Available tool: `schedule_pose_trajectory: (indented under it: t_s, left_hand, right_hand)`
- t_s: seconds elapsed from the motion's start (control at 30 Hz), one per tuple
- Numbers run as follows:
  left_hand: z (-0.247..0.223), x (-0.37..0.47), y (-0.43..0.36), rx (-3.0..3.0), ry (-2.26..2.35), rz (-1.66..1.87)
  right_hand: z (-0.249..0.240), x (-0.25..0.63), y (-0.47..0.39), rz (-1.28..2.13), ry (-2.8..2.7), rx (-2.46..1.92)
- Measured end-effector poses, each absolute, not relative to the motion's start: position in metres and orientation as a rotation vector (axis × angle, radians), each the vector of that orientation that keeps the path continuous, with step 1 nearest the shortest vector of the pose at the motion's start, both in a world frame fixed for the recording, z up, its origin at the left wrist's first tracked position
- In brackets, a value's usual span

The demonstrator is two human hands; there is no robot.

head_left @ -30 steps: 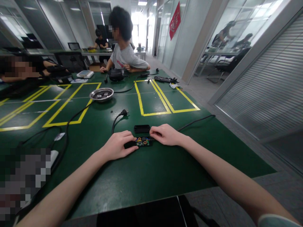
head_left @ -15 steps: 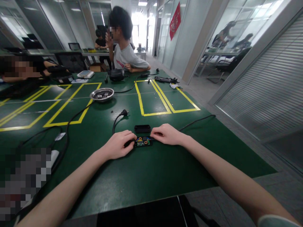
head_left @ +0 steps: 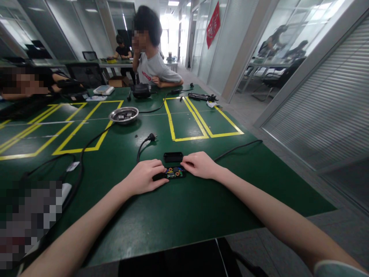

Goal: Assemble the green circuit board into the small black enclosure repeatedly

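Observation:
A small black case with a circuit board point(head_left: 175, 172) lies open on the green table, with coloured wires and two ring-shaped parts showing. My left hand point(head_left: 148, 176) grips its left end between thumb and fingers. At its upper right corner is my right hand point(head_left: 198, 164), the fingers pinched together over the wires; what they hold is too small to make out. Just beyond the case rests a black cover point(head_left: 173, 157), hollow side up. A black cable point(head_left: 240, 147) runs off to the right from behind my right hand.
A black plug point(head_left: 151, 137) on a cable lies ahead of my left hand. Farther back stand a metal bowl point(head_left: 123, 115) with small parts, a black device point(head_left: 141, 90) and a folded tripod point(head_left: 201, 97). A person in a grey shirt point(head_left: 157, 69) leans on the far edge.
My right hand has shifted slightly left, closer over the case's corner. My left thumb has moved a little right along the near edge of the case.

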State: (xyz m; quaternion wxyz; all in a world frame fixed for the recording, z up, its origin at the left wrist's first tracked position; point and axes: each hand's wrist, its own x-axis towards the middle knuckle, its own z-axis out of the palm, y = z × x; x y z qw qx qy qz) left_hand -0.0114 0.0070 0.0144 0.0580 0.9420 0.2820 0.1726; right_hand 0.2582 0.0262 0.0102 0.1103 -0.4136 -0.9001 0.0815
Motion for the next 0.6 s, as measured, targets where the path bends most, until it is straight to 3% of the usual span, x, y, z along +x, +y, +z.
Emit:
schedule_pose_trajectory:
  t_s: [0.4,0.6]
  left_hand:
    - [0.011,-0.011,0.008,2.842,0.849,0.749]
    - [-0.005,-0.006,0.011,2.761,1.130,0.676]
  right_hand:
    - [0.006,0.243,0.022,0.126,-2.571,-1.508]
    - [-0.005,0.243,0.020,-0.045,-2.323,-1.278]
